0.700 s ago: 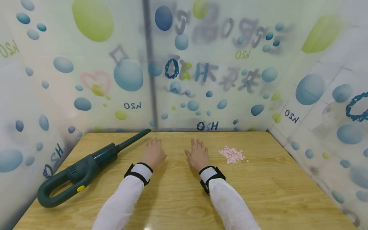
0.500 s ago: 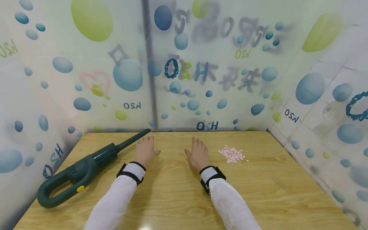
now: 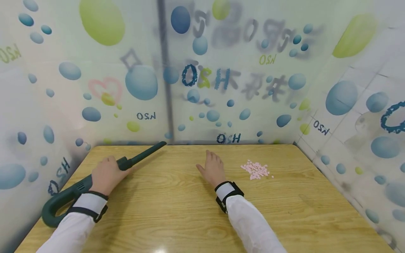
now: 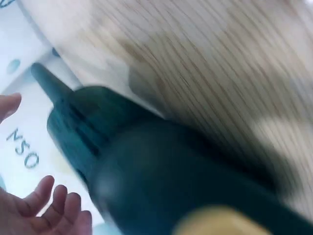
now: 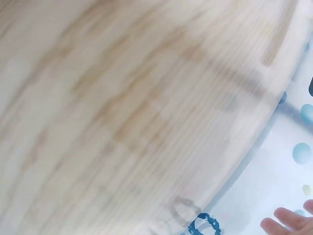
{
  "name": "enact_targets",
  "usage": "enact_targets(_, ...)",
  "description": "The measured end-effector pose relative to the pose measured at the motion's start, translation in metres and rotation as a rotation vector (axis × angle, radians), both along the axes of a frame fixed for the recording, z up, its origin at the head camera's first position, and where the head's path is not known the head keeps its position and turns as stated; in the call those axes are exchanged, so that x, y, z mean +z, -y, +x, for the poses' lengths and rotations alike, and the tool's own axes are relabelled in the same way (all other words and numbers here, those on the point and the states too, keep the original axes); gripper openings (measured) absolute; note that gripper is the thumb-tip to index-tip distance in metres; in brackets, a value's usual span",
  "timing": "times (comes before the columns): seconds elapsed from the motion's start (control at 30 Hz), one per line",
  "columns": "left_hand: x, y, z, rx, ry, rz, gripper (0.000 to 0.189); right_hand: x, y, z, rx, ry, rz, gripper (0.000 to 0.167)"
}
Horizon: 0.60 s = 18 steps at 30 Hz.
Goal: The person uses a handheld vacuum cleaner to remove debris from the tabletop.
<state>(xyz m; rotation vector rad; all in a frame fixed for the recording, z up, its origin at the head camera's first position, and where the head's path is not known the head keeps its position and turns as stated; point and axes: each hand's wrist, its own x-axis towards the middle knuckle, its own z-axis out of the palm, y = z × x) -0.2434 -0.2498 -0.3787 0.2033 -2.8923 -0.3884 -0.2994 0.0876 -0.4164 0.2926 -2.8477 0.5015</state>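
Observation:
A dark green handheld vacuum cleaner (image 3: 82, 184) lies on the table at the left, its thin nozzle (image 3: 147, 153) pointing to the back edge. My left hand (image 3: 105, 174) is over its body and hides the middle of it. In the left wrist view the thumb and the loosely bent fingers (image 4: 61, 208) stand apart above the vacuum's body (image 4: 146, 161), not wrapped round it. My right hand (image 3: 212, 169) is over the middle of the table with fingers spread, holding nothing. To its right lies a small patch of pink scraps (image 3: 255, 170).
The wooden table (image 3: 183, 211) reaches back to a patterned curtain (image 3: 196, 116) with bubble prints and letters. A similar sheet covers the right side (image 3: 357, 140), close along the table's edge.
My left hand has moved left and toward me, from beside the nozzle to over the vacuum's body. My right hand has shifted slightly left. The vacuum and scraps are where they were.

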Motion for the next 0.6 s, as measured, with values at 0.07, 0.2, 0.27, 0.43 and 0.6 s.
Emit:
enact_targets(0.07, 0.002, 0.015, 0.011, 0.014, 0.023, 0.013, 0.065, 0.000, 0.002, 0.000, 0.000, -0.004, 0.000, 0.071)
enact_targets(0.2, 0.007, 0.041, 0.033, 0.017, 0.103, 0.040, 0.071, -0.001, 0.002, 0.000, 0.002, -0.010, -0.010, 0.071)
enact_targets(0.27, 0.006, 0.051, 0.042, 0.034, 0.134, 0.049, 0.074, -0.001, 0.002, 0.000, -0.001, -0.012, -0.013, 0.070)
enact_targets(0.43, -0.001, 0.065, 0.060, 0.104, 0.201, 0.059, 0.088, -0.001, 0.000, 0.001, -0.005, -0.022, -0.013, 0.069)
enact_targets(0.6, -0.010, 0.072, 0.069, 0.136, 0.352, 0.076, 0.114, 0.001, -0.002, 0.001, -0.013, -0.027, -0.004, 0.069)
